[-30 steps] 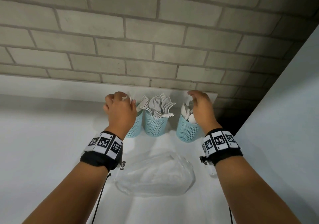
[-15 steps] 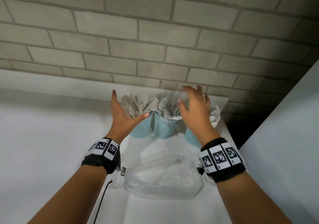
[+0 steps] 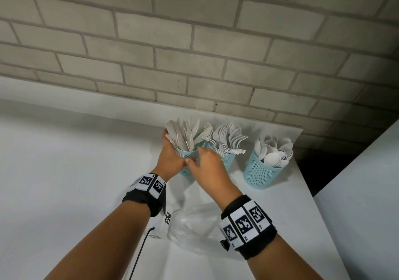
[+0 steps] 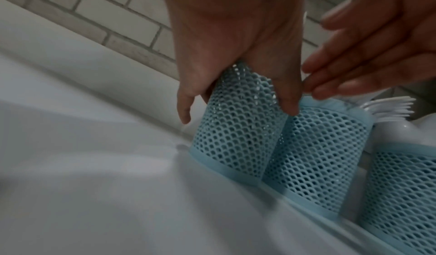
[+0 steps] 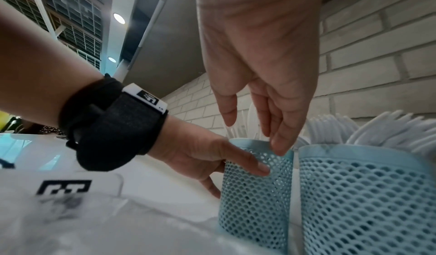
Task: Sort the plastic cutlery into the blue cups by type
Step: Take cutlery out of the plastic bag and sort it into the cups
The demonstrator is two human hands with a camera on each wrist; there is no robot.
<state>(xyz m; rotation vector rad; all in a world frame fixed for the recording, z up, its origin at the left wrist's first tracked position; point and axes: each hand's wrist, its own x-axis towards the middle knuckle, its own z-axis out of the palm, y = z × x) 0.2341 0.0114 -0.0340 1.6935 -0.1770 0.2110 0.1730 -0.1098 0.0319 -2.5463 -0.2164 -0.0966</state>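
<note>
Three blue mesh cups stand in a row by the brick wall. The left cup (image 3: 187, 155) (image 4: 233, 138) (image 5: 254, 193) holds white knives (image 3: 183, 134), the middle cup (image 3: 226, 161) (image 4: 323, 147) (image 5: 365, 203) forks (image 3: 228, 137), and the right cup (image 3: 262, 175) spoons (image 3: 275, 152). My left hand (image 3: 171, 157) (image 4: 235, 57) (image 5: 200, 158) grips the knife cup round its side. My right hand (image 3: 204, 164) (image 4: 377, 44) (image 5: 259, 121) touches that cup's near rim with straight fingers and holds nothing.
A crumpled clear plastic bag (image 3: 194, 230) lies on the white table (image 3: 75, 171) just under my wrists. The brick wall (image 3: 194, 53) is close behind the cups. A white panel (image 3: 367, 193) rises past the table's right edge. A black cable (image 3: 140, 253) trails from my left wrist.
Both hands were raised and spread over the cups half a second ago. They have come down onto the left cup; the left hand now grips it and the right fingers touch its rim.
</note>
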